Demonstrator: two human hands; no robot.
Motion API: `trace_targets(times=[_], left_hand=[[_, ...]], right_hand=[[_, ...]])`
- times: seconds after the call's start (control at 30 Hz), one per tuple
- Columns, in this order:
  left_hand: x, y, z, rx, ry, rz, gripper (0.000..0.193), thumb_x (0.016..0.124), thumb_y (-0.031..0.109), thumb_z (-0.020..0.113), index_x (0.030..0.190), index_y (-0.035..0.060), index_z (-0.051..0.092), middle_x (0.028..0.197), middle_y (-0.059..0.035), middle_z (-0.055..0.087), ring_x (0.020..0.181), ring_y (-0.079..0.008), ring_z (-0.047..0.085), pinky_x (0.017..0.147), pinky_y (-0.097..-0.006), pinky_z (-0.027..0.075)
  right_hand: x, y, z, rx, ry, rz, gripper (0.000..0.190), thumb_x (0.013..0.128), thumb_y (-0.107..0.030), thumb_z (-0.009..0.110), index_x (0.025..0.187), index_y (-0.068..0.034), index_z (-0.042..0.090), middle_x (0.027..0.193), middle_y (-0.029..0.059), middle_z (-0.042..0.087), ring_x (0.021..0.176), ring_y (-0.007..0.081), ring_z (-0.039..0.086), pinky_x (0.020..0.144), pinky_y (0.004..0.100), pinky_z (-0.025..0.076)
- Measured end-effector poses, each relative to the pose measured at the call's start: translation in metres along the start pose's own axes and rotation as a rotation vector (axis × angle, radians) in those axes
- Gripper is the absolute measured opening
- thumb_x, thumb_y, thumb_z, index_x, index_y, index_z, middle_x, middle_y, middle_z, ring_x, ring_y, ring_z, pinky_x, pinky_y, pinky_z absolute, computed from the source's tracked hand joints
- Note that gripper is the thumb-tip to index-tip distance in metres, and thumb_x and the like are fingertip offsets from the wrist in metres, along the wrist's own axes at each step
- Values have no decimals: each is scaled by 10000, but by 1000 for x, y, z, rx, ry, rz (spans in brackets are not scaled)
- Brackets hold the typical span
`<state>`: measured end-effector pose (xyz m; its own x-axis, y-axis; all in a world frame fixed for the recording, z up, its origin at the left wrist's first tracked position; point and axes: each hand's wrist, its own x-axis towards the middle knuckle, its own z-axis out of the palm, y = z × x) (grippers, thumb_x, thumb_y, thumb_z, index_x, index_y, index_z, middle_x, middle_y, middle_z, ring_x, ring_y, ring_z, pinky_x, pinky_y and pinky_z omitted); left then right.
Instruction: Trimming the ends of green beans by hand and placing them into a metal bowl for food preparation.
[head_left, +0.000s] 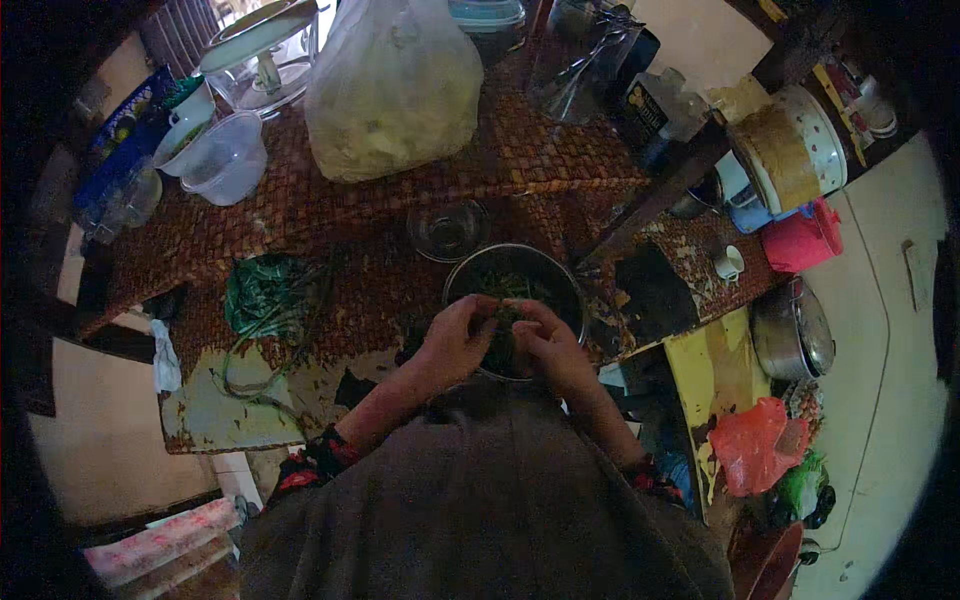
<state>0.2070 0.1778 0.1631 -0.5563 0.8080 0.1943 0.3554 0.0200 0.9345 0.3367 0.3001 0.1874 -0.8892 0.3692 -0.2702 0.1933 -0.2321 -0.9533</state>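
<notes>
My left hand (457, 337) and my right hand (553, 346) meet over a round bowl (517, 247) with a pale rim. Between the fingertips of both is a small greenish piece (508, 309), too dim to name exactly. Dark green leafy bits (499, 283) lie inside the bowl, partly hidden by my hands. Just beyond it stands a clear glass bowl (448, 229). To the left, a crumpled dark green bundle (262, 296), plastic or leaves, rests near long thin green stalks (251, 386).
A large translucent plastic bag (394, 105) with yellowish contents sits on the woven-patterned table covering (555, 161). White plastic tubs (225, 161) are at the far left. Rightward are a small white cup (728, 264), a pink container (802, 238), a metal pot (791, 330) and a red plastic bag (757, 448).
</notes>
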Motion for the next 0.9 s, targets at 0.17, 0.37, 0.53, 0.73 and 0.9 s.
trace_targets(times=[0.17, 0.37, 0.53, 0.73, 0.9], left_hand=[[0, 2, -6, 186, -103, -97, 160, 876, 104, 572, 979, -17, 571, 927, -200, 609, 846, -329, 624, 700, -391, 493], [1, -9, -2, 147, -58, 28, 154, 849, 106, 604, 929, -25, 589, 902, -200, 620, 810, -336, 631, 673, -405, 495], [0, 1, -1, 135, -74, 16, 128, 828, 83, 609, 907, -18, 596, 892, -200, 621, 834, -343, 626, 685, -410, 494], [-5, 5, 10, 180, -137, 172, 114, 816, 52, 595, 911, -9, 599, 902, -196, 613, 861, -349, 611, 718, -418, 487], [-4, 0, 6, 201, -125, 95, 143, 857, 60, 561, 981, -11, 562, 950, -188, 607, 876, -316, 621, 709, -376, 493]], right_hand=[[-2, 0, -3, 128, 35, 18, 492, 863, -306, 639, 1272, -88, 473, 690, -17, 495, 571, 78, 457, 499, 238, 381], [-1, 3, -3, 86, -49, 15, 468, 865, -288, 639, 1255, -86, 476, 687, -15, 493, 579, 81, 467, 507, 240, 397], [-2, 3, -5, 9, -19, 46, 391, 877, -319, 622, 1202, -135, 506, 819, 11, 573, 600, 64, 482, 520, 247, 417], [11, 13, -10, 112, 131, 57, 481, 838, -316, 674, 1219, -89, 488, 895, 27, 594, 737, 102, 525, 613, 269, 446], [9, 12, -11, -29, 160, 57, 590, 841, -343, 664, 1316, -90, 423, 841, 19, 581, 719, 102, 519, 599, 275, 434]])
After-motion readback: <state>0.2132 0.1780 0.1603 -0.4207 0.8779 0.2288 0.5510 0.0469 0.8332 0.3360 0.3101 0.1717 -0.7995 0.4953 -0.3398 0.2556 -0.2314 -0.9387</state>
